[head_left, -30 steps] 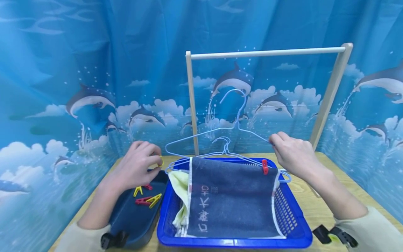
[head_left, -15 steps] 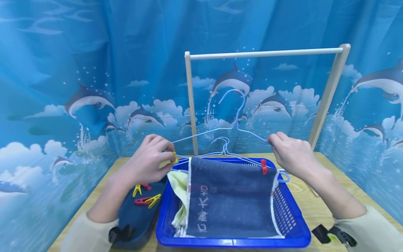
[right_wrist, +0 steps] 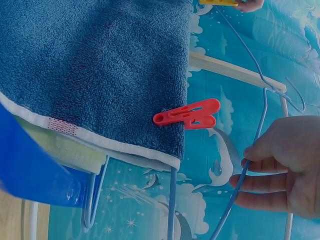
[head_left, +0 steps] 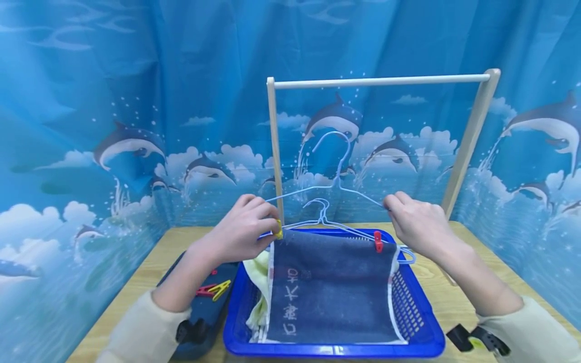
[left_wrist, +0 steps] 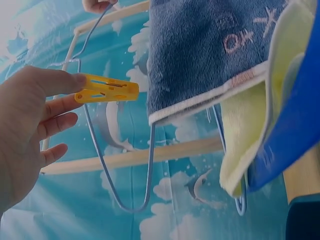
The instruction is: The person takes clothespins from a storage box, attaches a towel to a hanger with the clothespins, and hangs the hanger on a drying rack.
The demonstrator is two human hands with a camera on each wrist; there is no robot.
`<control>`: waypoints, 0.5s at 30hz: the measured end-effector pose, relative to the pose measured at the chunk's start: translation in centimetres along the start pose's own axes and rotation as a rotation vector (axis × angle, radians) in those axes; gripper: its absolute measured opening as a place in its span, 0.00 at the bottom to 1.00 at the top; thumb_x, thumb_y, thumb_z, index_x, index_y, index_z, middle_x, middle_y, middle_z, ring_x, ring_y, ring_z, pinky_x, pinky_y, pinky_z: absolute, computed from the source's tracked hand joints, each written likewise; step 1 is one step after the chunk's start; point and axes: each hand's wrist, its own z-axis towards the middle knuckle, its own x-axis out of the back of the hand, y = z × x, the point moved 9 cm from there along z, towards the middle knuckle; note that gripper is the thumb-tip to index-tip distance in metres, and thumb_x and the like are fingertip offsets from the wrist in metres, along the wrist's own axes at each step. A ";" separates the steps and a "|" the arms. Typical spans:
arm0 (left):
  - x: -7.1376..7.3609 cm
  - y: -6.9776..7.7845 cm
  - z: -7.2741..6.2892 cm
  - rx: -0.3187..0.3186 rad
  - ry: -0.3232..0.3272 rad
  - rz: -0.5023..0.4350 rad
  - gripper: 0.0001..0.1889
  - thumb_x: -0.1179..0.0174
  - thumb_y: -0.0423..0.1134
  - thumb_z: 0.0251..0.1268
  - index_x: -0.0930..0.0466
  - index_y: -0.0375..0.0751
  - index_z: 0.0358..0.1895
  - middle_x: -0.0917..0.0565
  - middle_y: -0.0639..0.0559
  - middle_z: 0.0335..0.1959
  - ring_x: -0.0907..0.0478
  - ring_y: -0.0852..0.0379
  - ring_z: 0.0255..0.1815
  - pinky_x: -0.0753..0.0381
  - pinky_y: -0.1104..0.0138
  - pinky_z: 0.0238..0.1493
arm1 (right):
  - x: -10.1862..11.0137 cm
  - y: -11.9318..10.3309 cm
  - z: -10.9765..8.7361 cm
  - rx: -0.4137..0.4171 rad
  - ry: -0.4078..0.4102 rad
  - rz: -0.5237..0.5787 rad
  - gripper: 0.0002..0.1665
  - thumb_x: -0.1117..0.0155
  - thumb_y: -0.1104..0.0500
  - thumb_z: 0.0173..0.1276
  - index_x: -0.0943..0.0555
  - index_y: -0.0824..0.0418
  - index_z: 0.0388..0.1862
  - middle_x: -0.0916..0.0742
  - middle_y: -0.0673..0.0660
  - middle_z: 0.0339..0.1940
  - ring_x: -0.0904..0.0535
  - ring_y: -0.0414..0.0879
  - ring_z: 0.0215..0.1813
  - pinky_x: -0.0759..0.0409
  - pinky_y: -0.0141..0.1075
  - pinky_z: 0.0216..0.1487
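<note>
My left hand [head_left: 248, 228] pinches a yellow clothespin [left_wrist: 109, 89] between thumb and forefinger, its free end close to the towel's top edge at the left corner. The dark blue towel [head_left: 336, 287] hangs folded over the lower bar of a light blue wire hanger [head_left: 308, 189]. A red clothespin [right_wrist: 187, 115] clips the towel's top edge near the right end. With thumb and fingers, my right hand [head_left: 419, 222] grips the hanger's right sloping arm. The hanger's hook points up.
Below the towel stands a blue basket [head_left: 419, 322] with a yellow-green cloth [head_left: 258, 282] and more wire hangers [head_left: 321, 214]. At left, a dark tray [head_left: 213, 317] holds red and yellow clothespins [head_left: 221, 291]. A wooden rack [head_left: 381, 80] rises behind, before a dolphin-print curtain [head_left: 209, 91].
My left hand has moved right from above the tray to the towel's left top corner, carrying the yellow clothespin. My right hand keeps its grip on the hanger.
</note>
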 end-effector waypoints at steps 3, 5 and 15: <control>-0.3 0.2 0.5 -0.004 0.000 0.004 0.04 0.31 0.36 0.50 0.17 0.48 0.29 0.21 0.54 0.37 0.28 0.53 0.40 0.33 0.53 0.51 | 0.0 0.0 0.0 0.002 -0.001 0.001 0.02 0.44 0.67 0.64 0.25 0.63 0.35 0.20 0.57 0.30 0.31 0.44 0.16 0.41 0.34 0.11; -0.4 0.4 0.9 -0.014 0.009 0.009 0.03 0.32 0.36 0.51 0.17 0.48 0.29 0.21 0.53 0.37 0.28 0.53 0.40 0.33 0.54 0.51 | -0.1 -0.1 0.0 0.003 -0.001 0.003 0.02 0.44 0.67 0.63 0.25 0.63 0.35 0.20 0.57 0.30 0.31 0.44 0.16 0.42 0.34 0.11; -1.1 0.6 2.1 -0.017 0.041 0.016 0.03 0.32 0.38 0.52 0.17 0.49 0.30 0.20 0.54 0.38 0.27 0.53 0.42 0.34 0.54 0.51 | 0.0 -0.2 0.0 0.009 0.012 0.001 0.03 0.42 0.67 0.62 0.24 0.62 0.35 0.20 0.57 0.29 0.31 0.44 0.16 0.41 0.34 0.11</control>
